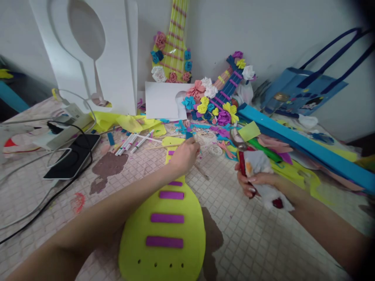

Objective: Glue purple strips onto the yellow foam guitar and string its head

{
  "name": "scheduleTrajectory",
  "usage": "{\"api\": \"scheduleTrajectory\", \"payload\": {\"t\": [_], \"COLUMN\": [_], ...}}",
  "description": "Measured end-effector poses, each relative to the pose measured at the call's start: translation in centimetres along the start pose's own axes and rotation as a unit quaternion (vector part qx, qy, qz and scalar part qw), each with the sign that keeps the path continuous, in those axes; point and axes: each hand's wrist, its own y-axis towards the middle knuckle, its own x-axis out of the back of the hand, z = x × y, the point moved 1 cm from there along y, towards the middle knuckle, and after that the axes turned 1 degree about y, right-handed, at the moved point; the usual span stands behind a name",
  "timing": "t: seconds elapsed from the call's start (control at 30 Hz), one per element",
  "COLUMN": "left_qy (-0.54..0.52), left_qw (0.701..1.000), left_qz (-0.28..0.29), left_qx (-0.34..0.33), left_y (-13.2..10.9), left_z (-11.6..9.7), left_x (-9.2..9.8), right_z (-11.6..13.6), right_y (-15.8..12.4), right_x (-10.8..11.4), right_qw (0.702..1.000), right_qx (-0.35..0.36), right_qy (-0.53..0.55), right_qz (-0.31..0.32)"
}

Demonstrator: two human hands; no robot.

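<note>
A lime-green foam guitar [164,230] with purple strips lies flat in front of me on the checked table cover [249,242]. My left hand [185,155] reaches over the guitar's neck, fingers pinched on a small blue foam piece [189,135]. My right hand [254,180] is closed around a red-handled tool wrapped in a stained white cloth [258,164], to the right of the guitar.
Two decorated foam guitars with paper flowers [172,50] [222,93] lean on the wall. Foam scraps, straws [131,143], a long blue foam strip [304,146] and a blue bag [304,91] crowd the back and right. A phone [73,156] with cables lies left, near a white foam cut-out board [93,50].
</note>
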Motion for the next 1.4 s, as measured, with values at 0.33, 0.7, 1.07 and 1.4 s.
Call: {"api": "scheduleTrajectory", "payload": {"t": [0.33, 0.7, 1.07, 1.4], "left_qy": [0.053, 0.100, 0.119, 0.074], "left_qw": [0.994, 0.988, 0.988, 0.996], "left_qz": [0.091, 0.115, 0.092, 0.036], "left_qx": [-0.033, -0.005, -0.046, 0.016], "left_y": [7.8, 7.3, 5.3, 10.3], "left_z": [-2.6, -2.3, -4.0, -0.1], "left_x": [-3.3, -0.3, -3.6, -2.1], "right_z": [0.2, -0.6, -0.3, -1.6], "right_y": [1.7, 1.0, 0.7, 1.9], "right_x": [1.9, 3.2, 3.6, 4.9], "right_qw": [0.956, 0.972, 0.972, 0.949], "right_qx": [0.127, 0.122, 0.135, 0.187], "right_qy": [0.252, 0.195, 0.190, 0.242], "right_qz": [0.080, 0.042, 0.016, 0.076]}}
